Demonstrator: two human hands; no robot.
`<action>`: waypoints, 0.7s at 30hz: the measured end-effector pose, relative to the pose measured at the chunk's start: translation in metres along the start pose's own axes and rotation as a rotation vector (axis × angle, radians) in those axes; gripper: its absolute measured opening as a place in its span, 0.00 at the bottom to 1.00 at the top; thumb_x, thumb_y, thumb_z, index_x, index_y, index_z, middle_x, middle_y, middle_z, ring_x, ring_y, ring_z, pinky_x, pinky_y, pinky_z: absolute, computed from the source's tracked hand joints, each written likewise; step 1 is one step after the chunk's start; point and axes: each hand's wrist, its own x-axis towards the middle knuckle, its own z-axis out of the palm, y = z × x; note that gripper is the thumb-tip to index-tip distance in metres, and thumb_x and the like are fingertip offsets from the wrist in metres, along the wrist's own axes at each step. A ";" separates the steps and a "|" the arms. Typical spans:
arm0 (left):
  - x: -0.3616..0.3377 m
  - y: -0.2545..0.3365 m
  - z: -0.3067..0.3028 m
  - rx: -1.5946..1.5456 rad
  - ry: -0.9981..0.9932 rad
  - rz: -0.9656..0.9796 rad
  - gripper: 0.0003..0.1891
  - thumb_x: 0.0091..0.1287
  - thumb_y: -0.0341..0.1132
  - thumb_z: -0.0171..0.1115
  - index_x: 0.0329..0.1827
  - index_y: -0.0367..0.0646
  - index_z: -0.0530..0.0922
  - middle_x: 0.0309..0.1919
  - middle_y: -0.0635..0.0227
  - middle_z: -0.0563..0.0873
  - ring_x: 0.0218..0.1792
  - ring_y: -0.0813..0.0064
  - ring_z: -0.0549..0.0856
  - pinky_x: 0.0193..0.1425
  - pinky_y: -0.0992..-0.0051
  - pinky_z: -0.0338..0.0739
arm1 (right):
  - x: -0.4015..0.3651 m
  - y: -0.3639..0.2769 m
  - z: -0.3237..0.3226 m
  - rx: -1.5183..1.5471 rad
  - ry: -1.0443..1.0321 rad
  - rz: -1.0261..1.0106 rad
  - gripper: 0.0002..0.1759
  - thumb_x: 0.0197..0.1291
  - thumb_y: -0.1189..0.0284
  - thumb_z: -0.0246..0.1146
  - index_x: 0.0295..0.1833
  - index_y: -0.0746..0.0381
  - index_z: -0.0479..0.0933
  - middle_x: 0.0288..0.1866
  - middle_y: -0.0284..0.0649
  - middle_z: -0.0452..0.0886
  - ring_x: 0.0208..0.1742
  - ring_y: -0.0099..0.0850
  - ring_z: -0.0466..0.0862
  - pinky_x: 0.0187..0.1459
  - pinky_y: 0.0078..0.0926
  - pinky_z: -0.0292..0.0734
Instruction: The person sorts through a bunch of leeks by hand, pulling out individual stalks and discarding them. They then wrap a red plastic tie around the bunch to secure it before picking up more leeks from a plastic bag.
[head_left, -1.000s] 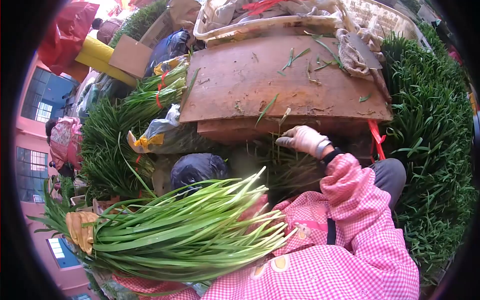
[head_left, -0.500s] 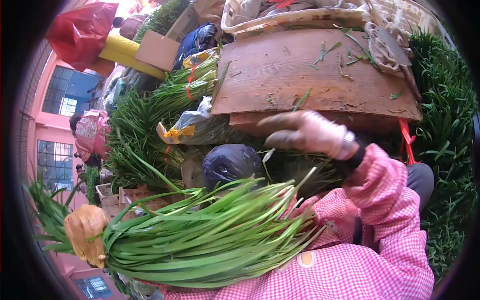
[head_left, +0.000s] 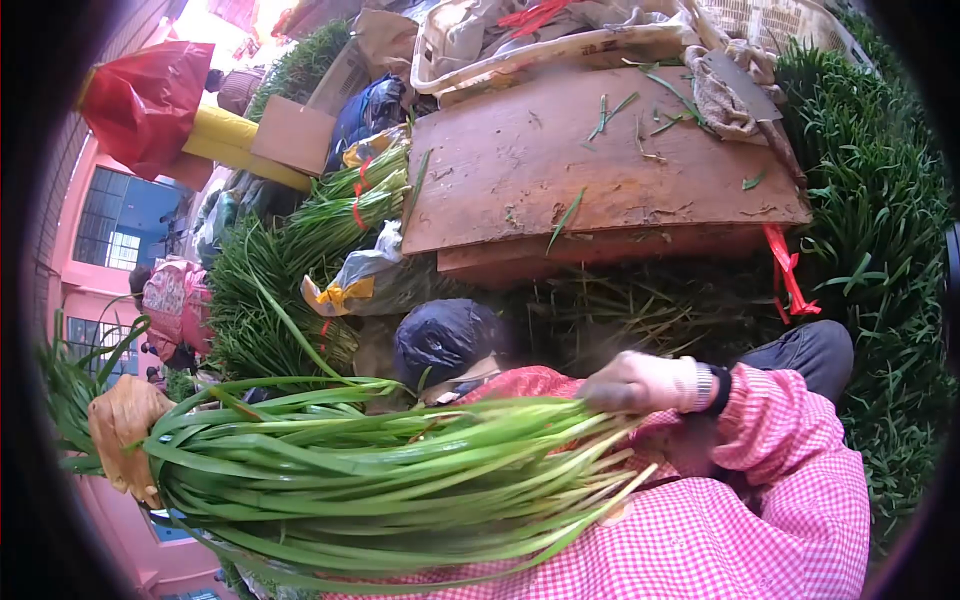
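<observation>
A thick bunch of garlic chives [head_left: 370, 470], long flat green leaves with pale stem ends, stretches across my lap. My left hand [head_left: 125, 435], in a tan glove, is wrapped round the leafy end, with leaf tips sticking out beyond it. At the pale stem end, my right hand [head_left: 640, 382] has its fingers closed on the upper stems. It wears a light glove with darkened fingers, and its fingertips are slightly blurred. The lower stems fan out loose below the right hand, against the pink checked garment [head_left: 690, 530].
Ahead is a wooden board [head_left: 600, 170] with leaf scraps, a knife [head_left: 745, 90] and a cloth [head_left: 718, 98]. A white crate [head_left: 560, 55] stands behind it. Tied chive bundles [head_left: 370, 190] lie left, more greens [head_left: 870, 220] right. Another person [head_left: 178, 300] is at far left.
My right hand has come down from beside the board to the stem ends, and its spread fingers have closed there. My left hand still grips the bunch, slightly further left.
</observation>
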 end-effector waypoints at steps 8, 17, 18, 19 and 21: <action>0.043 -0.033 0.007 0.073 -0.036 0.359 0.04 0.52 0.21 0.57 0.26 0.28 0.79 0.23 0.50 0.81 0.25 0.60 0.84 0.28 0.67 0.82 | -0.033 -0.004 -0.069 -0.866 0.467 0.415 0.22 0.54 0.56 0.63 0.47 0.62 0.79 0.43 0.46 0.81 0.43 0.44 0.81 0.48 0.35 0.74; 0.079 -0.067 0.013 0.108 0.016 0.574 0.07 0.51 0.24 0.56 0.21 0.26 0.78 0.18 0.46 0.81 0.16 0.60 0.81 0.19 0.65 0.80 | 0.106 -0.054 -0.033 0.035 0.078 -0.048 0.35 0.60 0.47 0.54 0.63 0.63 0.66 0.62 0.50 0.71 0.63 0.36 0.70 0.63 0.29 0.62; 0.081 -0.065 0.012 0.111 0.004 0.568 0.07 0.51 0.24 0.56 0.21 0.27 0.78 0.18 0.47 0.81 0.16 0.61 0.81 0.18 0.66 0.79 | 0.131 -0.033 -0.019 0.077 -0.056 -0.149 0.34 0.62 0.48 0.52 0.62 0.64 0.67 0.59 0.47 0.73 0.59 0.33 0.72 0.61 0.29 0.65; 0.082 -0.064 0.010 0.102 0.016 0.564 0.07 0.51 0.24 0.56 0.20 0.27 0.78 0.18 0.48 0.81 0.15 0.62 0.81 0.18 0.67 0.79 | 0.132 -0.035 -0.006 0.179 -0.135 -0.074 0.31 0.63 0.48 0.52 0.59 0.64 0.68 0.55 0.42 0.75 0.55 0.30 0.73 0.58 0.28 0.67; 0.082 -0.064 0.001 0.094 0.045 0.562 0.06 0.51 0.23 0.56 0.20 0.29 0.78 0.17 0.50 0.81 0.15 0.63 0.81 0.18 0.69 0.79 | 0.119 -0.051 0.024 0.444 -0.219 0.268 0.27 0.64 0.50 0.51 0.53 0.63 0.72 0.46 0.33 0.78 0.47 0.24 0.75 0.52 0.26 0.70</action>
